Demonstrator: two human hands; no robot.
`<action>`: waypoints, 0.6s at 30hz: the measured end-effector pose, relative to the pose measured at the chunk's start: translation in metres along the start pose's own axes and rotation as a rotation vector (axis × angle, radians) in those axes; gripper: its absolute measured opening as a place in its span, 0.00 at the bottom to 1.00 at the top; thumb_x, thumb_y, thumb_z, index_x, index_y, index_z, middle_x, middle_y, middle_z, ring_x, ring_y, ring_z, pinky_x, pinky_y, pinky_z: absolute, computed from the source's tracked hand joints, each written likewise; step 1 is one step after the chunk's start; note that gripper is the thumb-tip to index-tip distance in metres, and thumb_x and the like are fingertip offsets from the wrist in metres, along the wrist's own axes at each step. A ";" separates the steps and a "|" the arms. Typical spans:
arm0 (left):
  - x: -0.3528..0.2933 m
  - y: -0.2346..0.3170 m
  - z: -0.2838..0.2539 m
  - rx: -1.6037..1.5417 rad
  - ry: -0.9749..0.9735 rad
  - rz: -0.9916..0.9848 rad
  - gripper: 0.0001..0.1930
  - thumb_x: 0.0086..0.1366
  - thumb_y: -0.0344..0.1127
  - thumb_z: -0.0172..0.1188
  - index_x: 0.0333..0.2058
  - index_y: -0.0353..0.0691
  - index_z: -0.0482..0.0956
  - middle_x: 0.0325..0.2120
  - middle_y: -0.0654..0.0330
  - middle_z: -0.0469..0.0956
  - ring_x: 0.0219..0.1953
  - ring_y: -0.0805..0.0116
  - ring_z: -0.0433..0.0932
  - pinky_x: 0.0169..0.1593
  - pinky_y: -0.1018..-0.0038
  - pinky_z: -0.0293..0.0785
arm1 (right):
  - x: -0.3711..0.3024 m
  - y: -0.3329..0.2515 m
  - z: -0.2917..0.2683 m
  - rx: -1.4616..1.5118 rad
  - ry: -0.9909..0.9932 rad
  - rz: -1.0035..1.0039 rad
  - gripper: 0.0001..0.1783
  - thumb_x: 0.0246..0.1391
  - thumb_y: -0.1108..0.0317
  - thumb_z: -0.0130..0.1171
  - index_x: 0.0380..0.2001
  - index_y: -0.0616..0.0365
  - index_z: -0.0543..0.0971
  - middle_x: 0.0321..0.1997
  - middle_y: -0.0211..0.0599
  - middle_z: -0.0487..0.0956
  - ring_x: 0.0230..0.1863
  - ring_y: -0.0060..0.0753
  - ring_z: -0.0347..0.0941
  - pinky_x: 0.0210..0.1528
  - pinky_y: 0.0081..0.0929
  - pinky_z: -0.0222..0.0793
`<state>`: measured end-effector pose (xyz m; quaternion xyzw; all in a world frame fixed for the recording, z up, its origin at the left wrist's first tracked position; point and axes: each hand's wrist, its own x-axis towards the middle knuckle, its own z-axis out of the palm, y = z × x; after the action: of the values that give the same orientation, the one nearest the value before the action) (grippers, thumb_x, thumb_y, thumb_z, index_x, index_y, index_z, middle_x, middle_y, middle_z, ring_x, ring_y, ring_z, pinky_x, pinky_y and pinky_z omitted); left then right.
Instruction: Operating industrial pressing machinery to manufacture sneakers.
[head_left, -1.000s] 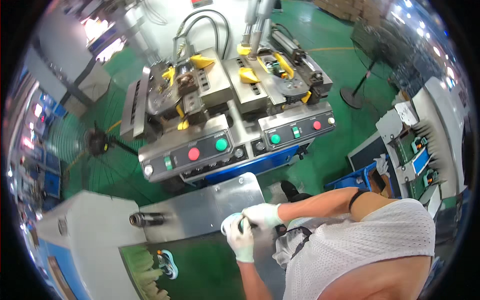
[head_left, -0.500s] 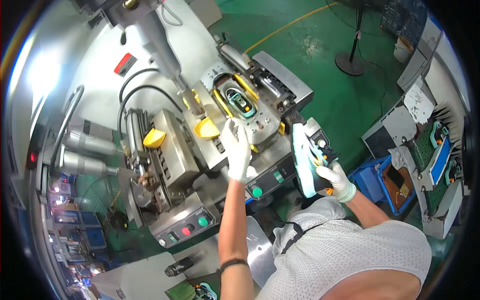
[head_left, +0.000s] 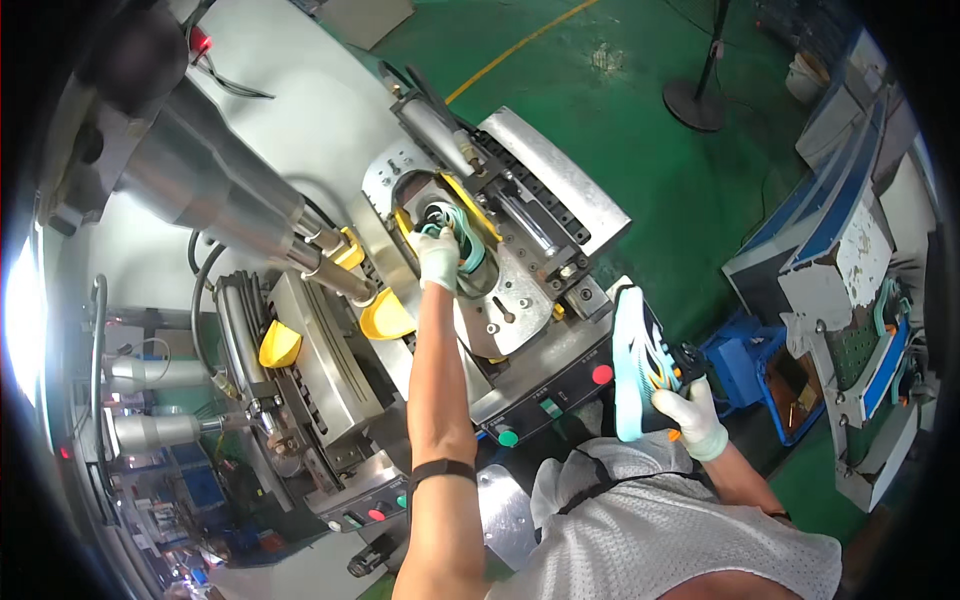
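Note:
A mint-and-black sneaker (head_left: 468,250) sits in the metal cradle of a press (head_left: 520,300), between yellow side pads. My white-gloved left hand (head_left: 437,260) has its fingers closed on the black collar of that shoe; the fingertips are partly hidden. On the right, clear of the machine, my gloved right hand (head_left: 692,418) grips a second sneaker (head_left: 632,365) by its heel end. This one has a thick pale-mint sole facing left, a black upper and orange details.
Steel press cylinders (head_left: 230,180) slant down at the left, above yellow pads (head_left: 388,316). A control panel with a red button (head_left: 602,374) and a green button (head_left: 508,438) fronts the machine. At right stand a blue bin (head_left: 735,370) and a rack (head_left: 850,340) with shoes.
My left hand has moved forward from the cradle's near edge onto the shoe inside it. The right hand still holds its sneaker, now more upright. The whole view has shifted.

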<state>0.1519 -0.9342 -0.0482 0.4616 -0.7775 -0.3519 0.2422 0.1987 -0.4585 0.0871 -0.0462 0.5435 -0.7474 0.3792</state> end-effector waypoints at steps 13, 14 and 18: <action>-0.348 -0.012 -0.282 -0.614 -0.302 -0.215 0.33 0.66 0.31 0.55 0.68 0.35 0.56 0.49 0.63 0.72 0.31 0.83 0.65 0.34 0.85 0.64 | 0.287 -0.001 0.183 -0.657 -0.345 0.001 0.26 0.54 0.63 0.67 0.50 0.69 0.74 0.43 0.42 0.81 0.40 0.28 0.78 0.43 0.28 0.75; -0.384 -0.044 -0.293 -0.652 -0.333 -0.311 0.35 0.63 0.29 0.55 0.68 0.32 0.54 0.54 0.56 0.70 0.51 0.69 0.73 0.56 0.72 0.69 | 0.324 0.015 0.196 -0.848 -0.394 -0.019 0.30 0.53 0.58 0.68 0.50 0.71 0.72 0.43 0.44 0.80 0.42 0.33 0.79 0.43 0.30 0.75; -0.503 -0.092 -0.318 -0.666 -0.174 -0.552 0.32 0.63 0.28 0.57 0.66 0.31 0.59 0.54 0.52 0.72 0.56 0.62 0.73 0.60 0.68 0.68 | 0.397 0.123 0.230 -1.423 0.157 -0.162 0.36 0.50 0.52 0.68 0.53 0.68 0.71 0.51 0.63 0.78 0.55 0.59 0.77 0.56 0.42 0.73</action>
<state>0.6554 -0.6205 0.0570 0.5175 -0.4865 -0.6724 0.2084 0.0916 -0.8971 -0.0601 -0.2684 0.9194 -0.2390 0.1602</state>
